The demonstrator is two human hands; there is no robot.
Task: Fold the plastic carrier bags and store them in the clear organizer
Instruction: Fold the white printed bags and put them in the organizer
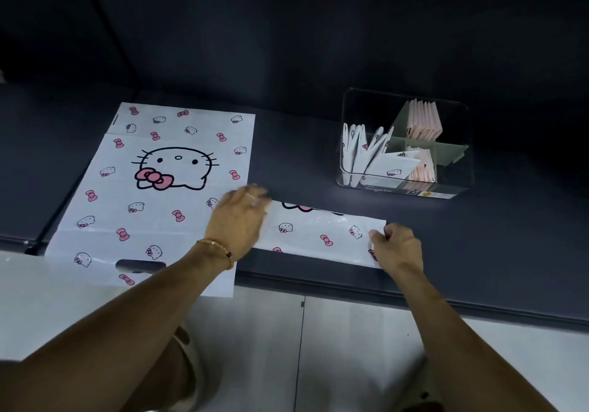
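A white carrier bag folded into a long strip [318, 233] lies near the front edge of the dark surface, printed with cat faces and pink bows. My left hand [237, 220] presses flat on the strip's left end. At its right end my right hand [396, 247] pinches the corner. A second bag [153, 188] of the same print lies flat and unfolded to the left, its handle cut-out toward me. The clear organizer [459, 185] stands at the back right and holds several folded bags, white ones in the left compartments and pink ones at the rear.
The dark surface [302, 156] runs back to a dark wall. Its front edge passes just below the strip, with a pale tiled floor [350, 348] beneath. The unfolded bag overhangs that edge at the left.
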